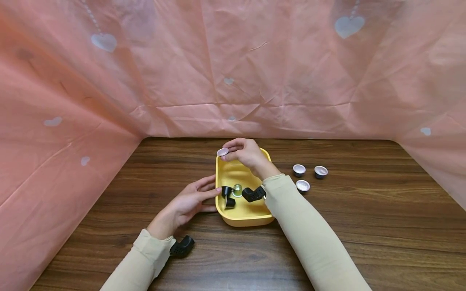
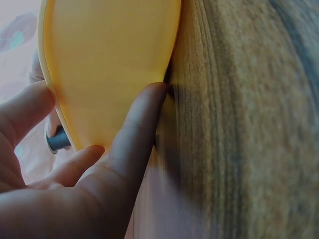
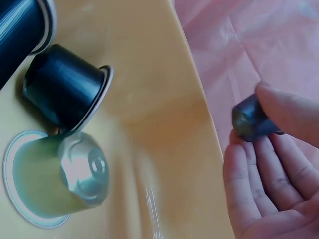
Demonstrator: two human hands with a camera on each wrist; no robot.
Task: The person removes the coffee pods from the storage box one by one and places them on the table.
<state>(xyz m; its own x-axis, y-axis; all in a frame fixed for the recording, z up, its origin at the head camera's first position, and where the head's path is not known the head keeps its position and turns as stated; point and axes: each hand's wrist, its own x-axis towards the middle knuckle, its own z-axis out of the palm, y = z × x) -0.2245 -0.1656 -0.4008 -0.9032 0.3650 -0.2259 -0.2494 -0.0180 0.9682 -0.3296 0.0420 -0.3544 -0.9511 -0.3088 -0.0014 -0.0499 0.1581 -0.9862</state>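
My right hand (image 1: pixel 247 155) pinches a dark coffee capsule (image 3: pixel 254 119) between thumb and fingertips. The capsule's pale lid faces up in the head view, over the far left rim of a yellow tub (image 1: pixel 251 211). Along the tub's left side, my left hand (image 1: pixel 187 202) rests with fairly straight fingers against the outer wall and the thumb (image 2: pixel 35 109) at the rim. Two black capsules (image 1: pixel 230 203) and a green capsule (image 1: pixel 237 188) lie on the tub's floor near its left wall.
Three dark capsules with pale lids up, among them a rightmost one (image 1: pixel 321 171), stand on the wooden table (image 1: pixel 364 226) right of the tub. A pink curtain (image 1: pixel 255 81) with pale hearts encloses the back and sides. Black wrist cameras (image 1: pixel 183 246) stick out from both sleeves.
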